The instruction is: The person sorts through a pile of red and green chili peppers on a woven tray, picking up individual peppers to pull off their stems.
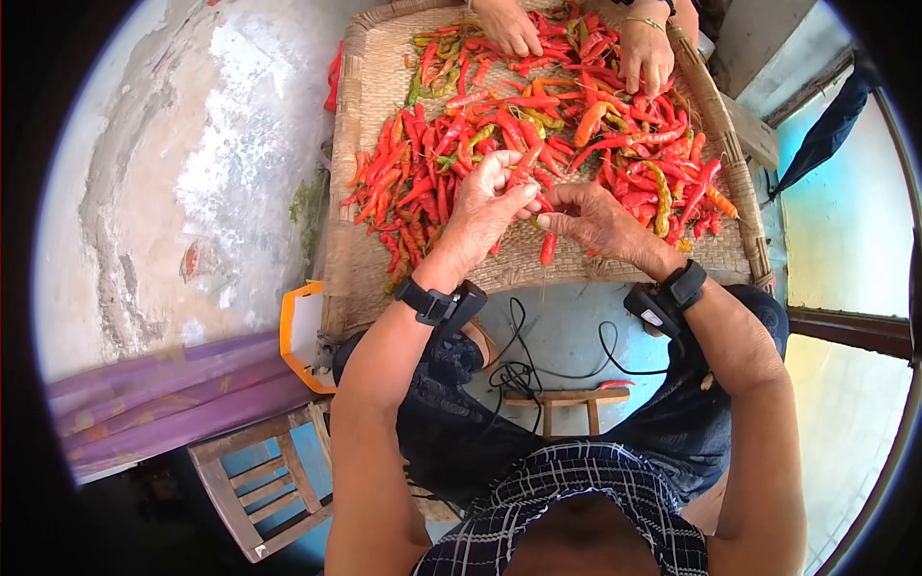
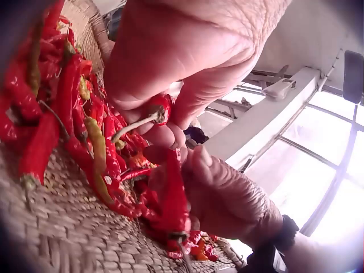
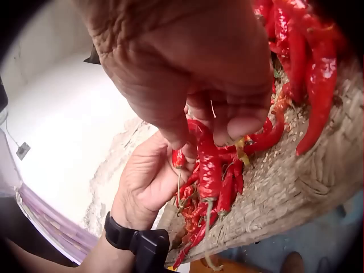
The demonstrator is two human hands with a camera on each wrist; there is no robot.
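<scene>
Over the near part of a woven tray (image 1: 451,274) heaped with red peppers, both hands meet. The left hand (image 1: 485,206) curls round a red pepper (image 1: 525,165); in the left wrist view that pepper's cut-looking stem end (image 2: 161,109) shows between its thumb and fingers. The right hand (image 1: 600,226) pinches the tip of another red pepper, which hangs stem down in the left wrist view (image 2: 175,199) and in the right wrist view (image 3: 209,165). The fingertips of the two hands are close together; whether they touch is unclear.
Another person's hands (image 1: 509,27) (image 1: 646,53) reach into the peppers at the tray's far side. A wooden chair (image 1: 264,480) stands at lower left, a small stool (image 1: 567,396) and black cables below the tray. A wall borders the left.
</scene>
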